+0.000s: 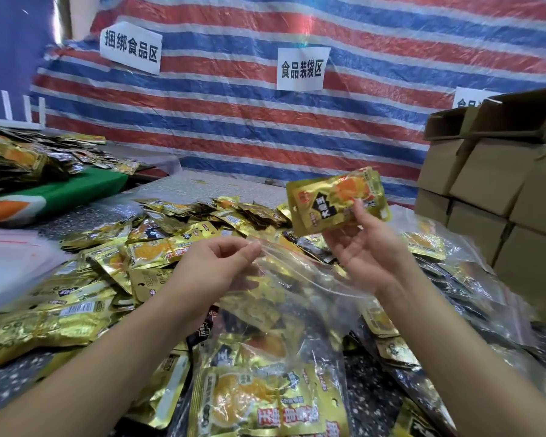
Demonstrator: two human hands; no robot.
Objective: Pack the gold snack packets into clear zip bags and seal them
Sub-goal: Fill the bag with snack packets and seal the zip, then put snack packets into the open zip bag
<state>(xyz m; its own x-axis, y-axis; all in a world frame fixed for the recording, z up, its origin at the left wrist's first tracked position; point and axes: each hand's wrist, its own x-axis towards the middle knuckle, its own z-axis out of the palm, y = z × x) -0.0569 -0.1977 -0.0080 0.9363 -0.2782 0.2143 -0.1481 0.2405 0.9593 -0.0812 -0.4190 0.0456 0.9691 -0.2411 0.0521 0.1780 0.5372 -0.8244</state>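
Gold packet (338, 200) (right-hand (364, 247) grip) lies crosswise, hang-hole end left.

I read this as a makeshift food-packing workspace: a striped tarp (265, 127) serves as the back wall, carrying paper signs (302, 68) naming food bundling and bagging zones (a third is cut off). Stacked cardboard boxes (498, 184) stand right, and gold snack packets (85, 313) heap across the speckled table (202, 181).

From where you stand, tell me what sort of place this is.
Probably a small food-packing work area. Paper signs taped to a striped tarp mark zones, one reading food bagging area. Gold snack packets lie heaped on the table, and stacked cardboard boxes stand at the right.
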